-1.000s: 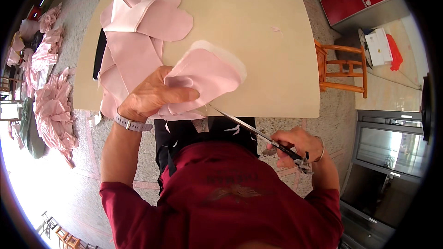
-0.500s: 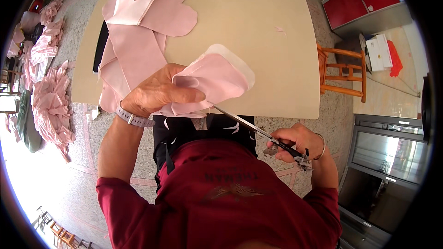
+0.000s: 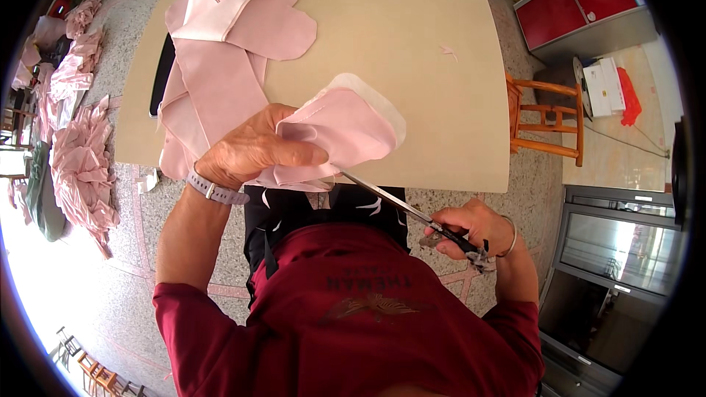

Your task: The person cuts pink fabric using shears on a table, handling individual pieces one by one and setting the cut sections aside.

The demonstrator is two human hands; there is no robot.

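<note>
A pink fabric piece (image 3: 346,126) with a pale lining edge is pinched between the thumb and fingers of my left hand (image 3: 266,145), over the table's near edge. My right hand (image 3: 471,229) is closed round the dark, cloth-wrapped handles of long scissors (image 3: 386,197). Their blade tips meet the lower edge of the fabric, just right of my left thumb; how far the tips reach in is hard to see. Beyond my left hand lies a heap of pink fabric pieces (image 3: 220,66), overlapping on the table.
The beige table (image 3: 412,29) fills the middle. A dark flat object (image 3: 162,77) shows beside the fabric heap, and a small pink scrap (image 3: 448,51) lies to the right. A wooden chair (image 3: 544,114) stands at the right edge. Crumpled pink fabric (image 3: 82,173) covers floor at left.
Almost nothing differs. The scissors have shifted very slightly in my right hand's grip; the fabric stays in my left hand.
</note>
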